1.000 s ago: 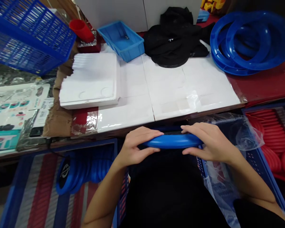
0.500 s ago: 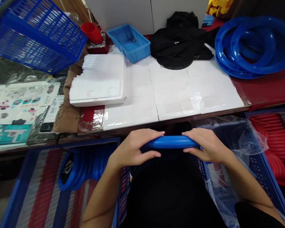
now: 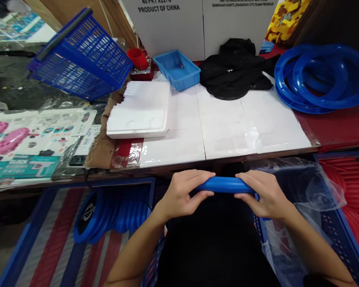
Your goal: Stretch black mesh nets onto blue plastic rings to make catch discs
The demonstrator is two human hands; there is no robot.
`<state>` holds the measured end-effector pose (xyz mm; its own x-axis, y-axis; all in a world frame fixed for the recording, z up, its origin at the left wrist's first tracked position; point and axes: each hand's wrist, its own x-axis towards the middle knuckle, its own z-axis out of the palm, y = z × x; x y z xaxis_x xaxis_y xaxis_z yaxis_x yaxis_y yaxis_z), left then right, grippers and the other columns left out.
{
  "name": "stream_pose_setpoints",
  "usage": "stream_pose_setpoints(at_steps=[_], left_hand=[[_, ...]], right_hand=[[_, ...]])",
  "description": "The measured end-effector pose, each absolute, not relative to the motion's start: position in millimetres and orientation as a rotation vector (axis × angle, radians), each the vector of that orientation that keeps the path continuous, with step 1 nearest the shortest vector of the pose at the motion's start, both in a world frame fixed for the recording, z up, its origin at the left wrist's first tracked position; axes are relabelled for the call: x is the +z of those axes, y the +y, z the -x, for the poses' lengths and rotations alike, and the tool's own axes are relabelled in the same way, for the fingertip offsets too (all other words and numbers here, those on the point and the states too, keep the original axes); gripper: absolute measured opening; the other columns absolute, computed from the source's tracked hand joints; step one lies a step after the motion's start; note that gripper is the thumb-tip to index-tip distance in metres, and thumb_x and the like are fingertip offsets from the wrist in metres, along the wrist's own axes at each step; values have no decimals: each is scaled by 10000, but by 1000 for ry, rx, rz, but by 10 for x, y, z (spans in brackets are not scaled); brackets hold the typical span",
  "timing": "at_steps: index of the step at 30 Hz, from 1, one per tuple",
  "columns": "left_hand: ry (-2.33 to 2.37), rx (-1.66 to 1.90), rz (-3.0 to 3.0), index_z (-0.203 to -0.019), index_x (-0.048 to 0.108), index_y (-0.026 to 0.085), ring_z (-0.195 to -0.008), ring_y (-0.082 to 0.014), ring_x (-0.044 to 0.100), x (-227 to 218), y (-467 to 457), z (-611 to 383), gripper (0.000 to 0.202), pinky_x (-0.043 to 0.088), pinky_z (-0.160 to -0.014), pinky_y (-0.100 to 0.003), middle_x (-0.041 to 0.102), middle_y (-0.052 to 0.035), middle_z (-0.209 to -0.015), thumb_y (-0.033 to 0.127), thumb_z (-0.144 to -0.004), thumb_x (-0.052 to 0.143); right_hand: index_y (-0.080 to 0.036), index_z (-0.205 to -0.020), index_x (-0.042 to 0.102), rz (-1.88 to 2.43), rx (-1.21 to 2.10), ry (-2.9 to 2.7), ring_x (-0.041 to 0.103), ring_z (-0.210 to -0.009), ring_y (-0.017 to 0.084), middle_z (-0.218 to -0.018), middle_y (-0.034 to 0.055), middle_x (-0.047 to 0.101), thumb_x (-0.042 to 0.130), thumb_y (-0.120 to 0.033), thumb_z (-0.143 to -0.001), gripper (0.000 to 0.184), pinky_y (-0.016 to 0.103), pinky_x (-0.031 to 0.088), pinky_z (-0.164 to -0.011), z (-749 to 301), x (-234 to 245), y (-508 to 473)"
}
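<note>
Little has just changed: the left hand (image 3: 182, 193) and right hand (image 3: 265, 195) still grasp the blue round piece (image 3: 224, 185) at its two ends, before the tabletop (image 3: 224, 131), so handling seems not advanced. Unlike one second ago, its far rim is hidden and the carton's (image 3: 173, 34) printing shows.

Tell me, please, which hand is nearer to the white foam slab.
Left. The left hand, on one end of the blue piece, is below and right of the white foam slab in the picture; the right hand, at the other end, is farther right.
</note>
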<state>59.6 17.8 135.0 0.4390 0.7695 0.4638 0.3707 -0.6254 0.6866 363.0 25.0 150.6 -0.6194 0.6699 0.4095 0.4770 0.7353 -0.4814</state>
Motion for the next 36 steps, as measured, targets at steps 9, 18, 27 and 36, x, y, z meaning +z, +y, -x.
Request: stream_pose_setpoints(at_steps=[9,18,27,36], left_hand=[[1170,1270,-1255,-1585,546,281,-1009,-206,798,1133,345,-499,520,672,-924,-352,810,-75,-1195,384,-1084,633],[1153,1535,-1422,-1262,762,180,-1016,-301,753,799,314,-184,706,625,-866,-395,784,-141,-1124,758,-857,759],[992,1719,-1688,-1120,849,230,-764,-306,751,650,214,-157,829,622,-688,-456,782,-123,-881,955,-829,572],[892,1703,-1888,-1282,818,242,-814,-297,786,917,101,-258,646,652,-702,-424,818,-128,-947,753,-906,697]], right_hand=[[-248,-1424,633,1328,691,-2035,745,-1134,303,-1296,91,759,712,-535,-1017,505,432,609,-998,-3956,1565,782],[-234,-1428,656,1128,866,-1748,735,-1188,296,-1326,96,754,765,-496,-986,525,416,612,-1028,-4294,1055,779],[-275,-1417,677,950,901,-1806,720,-1249,329,-1347,122,751,767,-406,-993,452,538,583,-1117,-4293,1021,613],[-307,-1408,649,921,844,-1792,713,-1262,349,-1354,120,745,705,-286,-1009,403,610,573,-1105,-4365,945,510]])
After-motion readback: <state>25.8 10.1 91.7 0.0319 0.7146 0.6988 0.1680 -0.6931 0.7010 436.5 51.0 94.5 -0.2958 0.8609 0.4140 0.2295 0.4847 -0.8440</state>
